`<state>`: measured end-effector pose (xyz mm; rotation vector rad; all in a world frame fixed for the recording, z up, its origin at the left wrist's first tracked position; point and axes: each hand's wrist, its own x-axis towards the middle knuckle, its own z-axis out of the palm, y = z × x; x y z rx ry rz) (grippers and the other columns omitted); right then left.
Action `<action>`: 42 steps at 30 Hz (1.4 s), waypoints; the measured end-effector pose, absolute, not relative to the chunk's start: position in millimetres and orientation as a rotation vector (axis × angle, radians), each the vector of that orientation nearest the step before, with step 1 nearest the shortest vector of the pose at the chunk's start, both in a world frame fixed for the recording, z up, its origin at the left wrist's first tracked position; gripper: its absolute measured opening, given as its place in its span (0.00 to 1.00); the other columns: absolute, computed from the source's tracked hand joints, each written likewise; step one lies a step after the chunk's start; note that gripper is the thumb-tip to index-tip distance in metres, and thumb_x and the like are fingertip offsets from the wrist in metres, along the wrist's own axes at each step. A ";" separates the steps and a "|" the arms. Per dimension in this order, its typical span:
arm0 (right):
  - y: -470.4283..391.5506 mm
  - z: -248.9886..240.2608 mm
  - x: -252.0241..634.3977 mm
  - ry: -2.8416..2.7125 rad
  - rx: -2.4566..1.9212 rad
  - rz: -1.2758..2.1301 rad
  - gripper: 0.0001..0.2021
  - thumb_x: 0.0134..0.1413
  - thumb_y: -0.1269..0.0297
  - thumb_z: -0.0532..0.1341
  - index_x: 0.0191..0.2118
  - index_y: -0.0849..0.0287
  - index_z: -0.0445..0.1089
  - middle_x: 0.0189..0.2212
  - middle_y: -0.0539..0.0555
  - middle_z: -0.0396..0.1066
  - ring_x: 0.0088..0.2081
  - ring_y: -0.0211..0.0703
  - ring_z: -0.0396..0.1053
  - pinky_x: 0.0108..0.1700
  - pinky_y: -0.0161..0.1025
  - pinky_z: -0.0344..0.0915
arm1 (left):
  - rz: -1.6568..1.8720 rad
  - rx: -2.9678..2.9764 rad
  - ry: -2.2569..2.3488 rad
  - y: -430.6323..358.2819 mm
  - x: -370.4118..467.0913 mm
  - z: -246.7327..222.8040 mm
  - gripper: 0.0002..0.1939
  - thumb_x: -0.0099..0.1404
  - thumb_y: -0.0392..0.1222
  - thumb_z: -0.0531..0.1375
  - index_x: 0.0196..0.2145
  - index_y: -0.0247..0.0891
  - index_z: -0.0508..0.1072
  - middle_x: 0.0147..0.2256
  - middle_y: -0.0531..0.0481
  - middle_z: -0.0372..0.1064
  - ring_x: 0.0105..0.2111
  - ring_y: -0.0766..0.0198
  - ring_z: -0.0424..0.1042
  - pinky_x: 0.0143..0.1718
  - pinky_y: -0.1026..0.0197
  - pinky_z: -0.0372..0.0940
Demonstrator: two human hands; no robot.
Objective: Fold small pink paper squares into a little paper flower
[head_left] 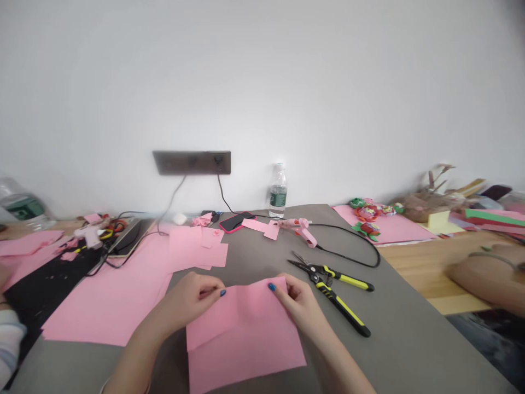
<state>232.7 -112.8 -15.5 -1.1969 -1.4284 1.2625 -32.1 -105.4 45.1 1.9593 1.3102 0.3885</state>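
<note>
A sheet of pink paper (262, 345) lies at the near middle of the grey table, its far part lifted and partly folded over. My left hand (194, 298) pinches the far left of that sheet between thumb and fingers. At the far right corner, my right hand (297, 301) grips the same paper, thumb on top and fingers behind. Pliers with yellow and black handles (334, 293) rest spread just right of my right hand. Beyond them is a pink glue gun (302, 231) with a black cord.
Pink sheets (110, 306) are stacked at left, with smaller cut pieces (184, 249) beside them. A phone (237, 221) and water bottle (278, 191) stand by the wall. Paper flowers (367, 216) lie at right. Other people's arms (488, 273) show at both sides.
</note>
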 end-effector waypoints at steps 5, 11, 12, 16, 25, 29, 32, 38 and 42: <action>-111.9 -13.3 245.1 -1.441 -1.241 1.152 0.24 0.54 0.40 0.61 0.26 0.60 0.66 0.23 0.49 0.59 0.25 0.38 0.55 0.26 0.34 0.52 | 0.392 1.959 1.288 -105.1 -38.6 35.5 0.18 0.69 0.45 0.51 0.23 0.37 0.69 0.22 0.54 0.60 0.25 0.65 0.57 0.27 0.64 0.48; -109.6 -8.2 264.0 -1.456 -1.305 1.095 0.27 0.50 0.37 0.63 0.22 0.59 0.63 0.20 0.47 0.54 0.23 0.36 0.50 0.24 0.34 0.47 | 0.407 1.887 1.266 -112.1 -50.4 28.0 0.19 0.70 0.46 0.50 0.24 0.37 0.68 0.24 0.53 0.65 0.26 0.64 0.64 0.28 0.64 0.53; -108.2 -8.5 265.9 -1.443 -1.311 1.115 0.27 0.48 0.37 0.63 0.22 0.59 0.62 0.20 0.47 0.54 0.23 0.36 0.51 0.24 0.33 0.47 | 0.408 1.847 1.256 -113.1 -51.5 27.9 0.18 0.70 0.46 0.50 0.25 0.37 0.68 0.25 0.52 0.68 0.27 0.63 0.67 0.29 0.65 0.56; -103.8 -11.0 270.1 -1.372 -1.300 1.252 0.26 0.47 0.37 0.65 0.24 0.59 0.65 0.19 0.48 0.59 0.22 0.36 0.54 0.22 0.32 0.50 | 0.479 1.799 1.269 -112.5 -52.7 27.1 0.18 0.70 0.46 0.50 0.25 0.38 0.67 0.26 0.52 0.70 0.28 0.62 0.72 0.32 0.64 0.61; -108.2 -9.8 267.9 -1.142 -1.189 1.584 0.23 0.46 0.44 0.70 0.37 0.61 0.74 0.30 0.54 0.76 0.30 0.45 0.71 0.34 0.38 0.64 | 0.653 1.833 1.441 -106.0 -54.3 13.6 0.14 0.69 0.44 0.52 0.39 0.39 0.77 0.42 0.46 0.78 0.43 0.52 0.76 0.44 0.56 0.68; -106.1 -12.3 258.5 -1.163 -1.214 1.575 0.25 0.43 0.41 0.70 0.32 0.61 0.72 0.26 0.52 0.74 0.26 0.42 0.68 0.30 0.35 0.61 | 0.689 1.993 1.521 -110.4 -32.5 5.2 0.25 0.67 0.47 0.56 0.61 0.45 0.65 0.64 0.43 0.61 0.62 0.47 0.62 0.60 0.45 0.60; -104.5 -14.0 247.7 -1.212 -1.222 1.552 0.26 0.42 0.38 0.68 0.27 0.60 0.68 0.22 0.49 0.68 0.22 0.38 0.61 0.26 0.33 0.54 | 0.537 2.138 1.355 -112.6 -5.0 -1.1 0.46 0.59 0.53 0.66 0.69 0.46 0.51 0.69 0.40 0.50 0.67 0.42 0.52 0.64 0.41 0.55; -102.3 -8.3 242.3 -1.417 -1.148 1.353 0.34 0.40 0.33 0.66 0.18 0.55 0.48 0.17 0.43 0.45 0.21 0.31 0.42 0.23 0.33 0.40 | 0.515 2.219 1.262 -108.6 26.4 -4.6 0.44 0.61 0.40 0.61 0.70 0.44 0.47 0.66 0.39 0.56 0.63 0.44 0.59 0.61 0.42 0.59; -100.3 4.3 252.4 -1.438 -1.112 1.325 0.33 0.41 0.35 0.67 0.18 0.56 0.49 0.16 0.42 0.45 0.20 0.31 0.41 0.22 0.32 0.40 | 0.513 2.132 1.274 -108.7 22.2 3.3 0.41 0.62 0.36 0.57 0.70 0.42 0.47 0.67 0.39 0.55 0.63 0.46 0.60 0.61 0.43 0.59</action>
